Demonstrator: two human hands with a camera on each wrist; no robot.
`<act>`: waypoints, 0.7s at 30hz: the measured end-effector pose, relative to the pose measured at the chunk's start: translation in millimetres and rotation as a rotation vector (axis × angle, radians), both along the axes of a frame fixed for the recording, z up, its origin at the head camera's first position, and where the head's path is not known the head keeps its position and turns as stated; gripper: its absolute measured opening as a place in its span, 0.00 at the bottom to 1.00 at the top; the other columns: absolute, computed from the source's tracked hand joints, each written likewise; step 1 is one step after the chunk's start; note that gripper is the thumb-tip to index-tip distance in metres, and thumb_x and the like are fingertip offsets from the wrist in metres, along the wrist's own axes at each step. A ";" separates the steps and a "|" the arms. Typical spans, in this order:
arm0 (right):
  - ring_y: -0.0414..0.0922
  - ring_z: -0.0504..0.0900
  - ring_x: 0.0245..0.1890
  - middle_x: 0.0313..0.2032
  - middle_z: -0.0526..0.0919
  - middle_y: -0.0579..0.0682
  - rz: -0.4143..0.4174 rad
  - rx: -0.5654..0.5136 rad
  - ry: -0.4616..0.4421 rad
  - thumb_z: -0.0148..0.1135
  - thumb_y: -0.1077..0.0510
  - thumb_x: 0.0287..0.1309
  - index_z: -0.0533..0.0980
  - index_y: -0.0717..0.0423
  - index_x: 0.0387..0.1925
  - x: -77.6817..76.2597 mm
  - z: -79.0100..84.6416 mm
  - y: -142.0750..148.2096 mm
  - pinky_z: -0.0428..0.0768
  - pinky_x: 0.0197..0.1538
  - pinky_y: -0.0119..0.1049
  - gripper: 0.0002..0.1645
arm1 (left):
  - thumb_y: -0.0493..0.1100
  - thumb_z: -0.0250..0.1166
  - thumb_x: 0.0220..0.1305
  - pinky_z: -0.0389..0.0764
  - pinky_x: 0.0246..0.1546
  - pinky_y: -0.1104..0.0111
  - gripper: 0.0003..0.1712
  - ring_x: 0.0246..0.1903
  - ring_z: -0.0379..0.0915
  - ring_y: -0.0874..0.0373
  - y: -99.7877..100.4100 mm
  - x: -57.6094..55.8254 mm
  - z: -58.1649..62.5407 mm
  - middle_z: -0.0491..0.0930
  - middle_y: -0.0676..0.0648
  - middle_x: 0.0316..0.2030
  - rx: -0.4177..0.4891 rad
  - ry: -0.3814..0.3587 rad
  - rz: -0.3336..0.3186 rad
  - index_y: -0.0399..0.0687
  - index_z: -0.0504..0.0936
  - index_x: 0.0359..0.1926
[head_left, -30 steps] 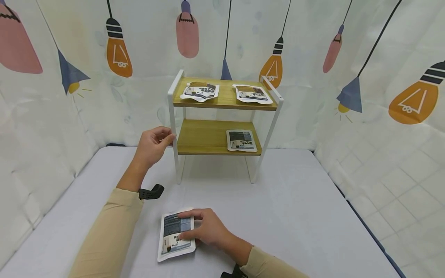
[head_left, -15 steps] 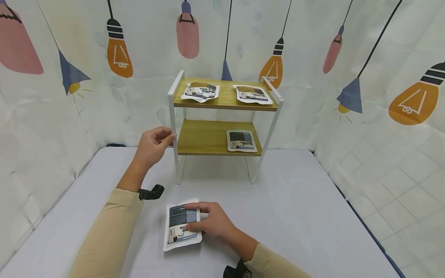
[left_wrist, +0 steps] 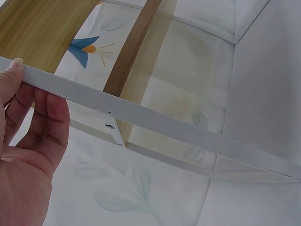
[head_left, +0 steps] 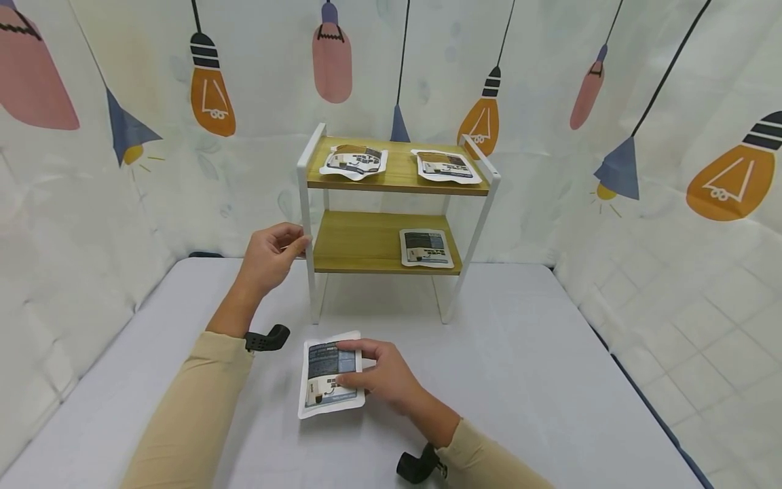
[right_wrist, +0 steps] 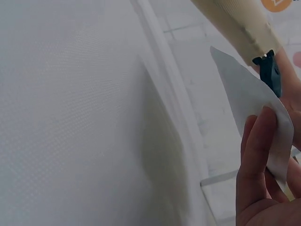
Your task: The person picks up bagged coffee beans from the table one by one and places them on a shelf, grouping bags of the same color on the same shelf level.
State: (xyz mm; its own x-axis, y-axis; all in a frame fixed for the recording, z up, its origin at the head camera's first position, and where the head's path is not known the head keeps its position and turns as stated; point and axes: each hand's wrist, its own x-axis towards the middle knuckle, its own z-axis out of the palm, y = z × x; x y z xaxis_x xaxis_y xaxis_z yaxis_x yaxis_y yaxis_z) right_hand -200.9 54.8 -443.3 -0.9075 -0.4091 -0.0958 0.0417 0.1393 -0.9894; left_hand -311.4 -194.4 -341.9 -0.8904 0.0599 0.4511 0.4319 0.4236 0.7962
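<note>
My left hand (head_left: 273,257) pinches the left front leg of a two-tier shelf (head_left: 383,265); in the left wrist view the thumb (left_wrist: 14,70) lies on top of the white bar and the fingers curl beneath it. My right hand (head_left: 381,373) holds a flat white pouch (head_left: 330,390) by its right side, thumb and fingers on its printed face and others behind. In the right wrist view the pouch (right_wrist: 254,94) shows its plain back, raised off the table. Two similar pouches, one left (head_left: 354,161) and one right (head_left: 447,167), lie on the upper board.
Another pouch (head_left: 426,248) lies at the right of the lower board, whose left part is bare wood. White cloth covers the table (head_left: 519,380). A patterned curtain (head_left: 256,170) stands close behind the shelf and along both sides.
My right hand has lifted the pouch and carried it forward and slightly right, towards the shelf. The left hand keeps its place on the shelf leg.
</note>
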 end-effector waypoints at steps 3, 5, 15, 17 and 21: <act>0.45 0.87 0.36 0.50 0.85 0.50 -0.008 -0.007 -0.002 0.77 0.66 0.51 0.84 0.40 0.56 -3.2 3.3 1.8 0.87 0.34 0.33 0.31 | 0.47 0.63 0.74 0.84 0.44 0.79 0.17 0.37 0.82 0.68 0.1 0.5 0.9 0.84 0.36 0.46 0.008 -0.002 -0.009 0.37 0.83 0.52; 0.45 0.87 0.37 0.51 0.84 0.51 -0.011 -0.011 0.002 0.77 0.66 0.51 0.84 0.39 0.57 -5.7 5.2 3.5 0.88 0.37 0.34 0.31 | 0.46 0.63 0.74 0.85 0.44 0.78 0.17 0.38 0.82 0.68 -0.2 0.8 1.2 0.84 0.36 0.46 0.009 -0.002 -0.014 0.36 0.83 0.52; 0.47 0.89 0.39 0.53 0.83 0.54 -0.026 -0.067 0.018 0.75 0.65 0.55 0.82 0.40 0.60 -19.1 11.2 11.7 0.90 0.42 0.39 0.31 | 0.46 0.63 0.74 0.82 0.43 0.82 0.17 0.38 0.82 0.67 -0.3 2.4 1.3 0.84 0.36 0.46 0.008 0.005 -0.014 0.37 0.83 0.52; 0.47 0.90 0.39 0.53 0.83 0.53 -0.033 -0.071 0.017 0.75 0.65 0.55 0.82 0.41 0.60 -21.2 12.6 12.8 0.90 0.42 0.39 0.31 | 0.48 0.63 0.74 0.83 0.43 0.81 0.17 0.38 0.82 0.66 0.1 2.3 1.0 0.84 0.37 0.46 0.007 0.001 -0.007 0.38 0.83 0.52; 0.48 0.90 0.40 0.53 0.83 0.54 -0.034 -0.090 0.009 0.75 0.65 0.55 0.82 0.41 0.61 -24.8 16.2 14.7 0.90 0.42 0.40 0.32 | 0.49 0.63 0.74 0.83 0.45 0.80 0.18 0.39 0.83 0.65 -0.1 1.3 -0.1 0.85 0.38 0.47 -0.006 0.006 -0.003 0.38 0.83 0.52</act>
